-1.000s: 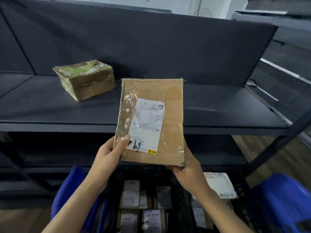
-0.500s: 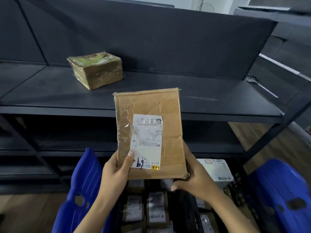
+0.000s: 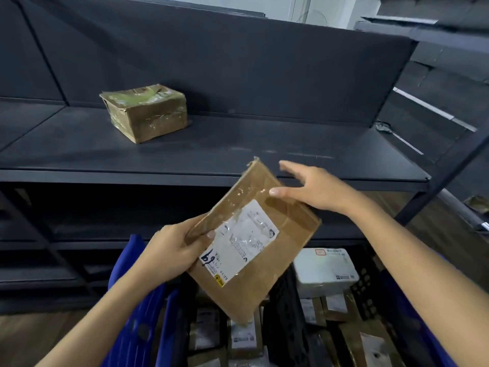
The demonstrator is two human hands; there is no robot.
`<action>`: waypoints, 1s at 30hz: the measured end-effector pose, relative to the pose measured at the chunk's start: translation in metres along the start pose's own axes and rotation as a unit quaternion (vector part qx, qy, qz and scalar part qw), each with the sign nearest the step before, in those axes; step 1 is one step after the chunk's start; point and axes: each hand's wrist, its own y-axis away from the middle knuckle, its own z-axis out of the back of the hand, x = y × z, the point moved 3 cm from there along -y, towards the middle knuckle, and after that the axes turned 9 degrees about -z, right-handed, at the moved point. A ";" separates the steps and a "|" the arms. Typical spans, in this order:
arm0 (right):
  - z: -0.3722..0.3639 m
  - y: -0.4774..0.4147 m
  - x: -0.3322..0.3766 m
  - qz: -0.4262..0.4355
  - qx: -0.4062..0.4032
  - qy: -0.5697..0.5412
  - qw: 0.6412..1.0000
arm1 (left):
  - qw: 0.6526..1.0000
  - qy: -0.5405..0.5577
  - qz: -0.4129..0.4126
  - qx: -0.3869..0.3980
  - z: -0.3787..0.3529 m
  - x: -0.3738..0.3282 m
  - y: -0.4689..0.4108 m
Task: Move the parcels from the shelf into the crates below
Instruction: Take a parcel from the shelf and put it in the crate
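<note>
A flat brown cardboard parcel (image 3: pixel 275 229) with a white label hangs tilted in front of the shelf, above the crates. My left hand (image 3: pixel 174 250) grips its lower left edge, thumb on the label side. My right hand (image 3: pixel 315 192) is off the parcel by its upper right edge, fingers spread and straight. A second, boxy taped parcel (image 3: pixel 145 112) sits on the dark shelf (image 3: pixel 238 149) at the left. Below, a black crate (image 3: pixel 285 321) holds several labelled parcels.
A blue crate wall (image 3: pixel 137 308) stands left of the black crate, and another blue crate edge (image 3: pixel 434 300) shows at the right. A white parcel (image 3: pixel 325 268) lies in the right-hand crate. The shelf's dark back panel (image 3: pixel 238 70) rises behind, and its upright post (image 3: pixel 447 165) slants at the right.
The parcel has dropped lower and turned clockwise. My right hand has let go of its bottom edge and moved up to its top right, fingers spread. My left hand keeps its hold.
</note>
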 end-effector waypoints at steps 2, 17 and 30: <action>-0.007 -0.007 -0.002 -0.021 0.076 0.014 0.997 | 0.998 -0.037 -0.035 0.042 0.004 -0.007 -0.011; -0.073 0.004 -0.068 -0.114 -0.022 -0.358 0.927 | 0.990 0.022 0.008 -0.140 0.017 0.006 -0.053; -0.169 0.049 -0.055 -0.251 -0.102 -0.607 0.747 | 0.874 0.393 0.256 -0.132 -0.115 -0.003 0.025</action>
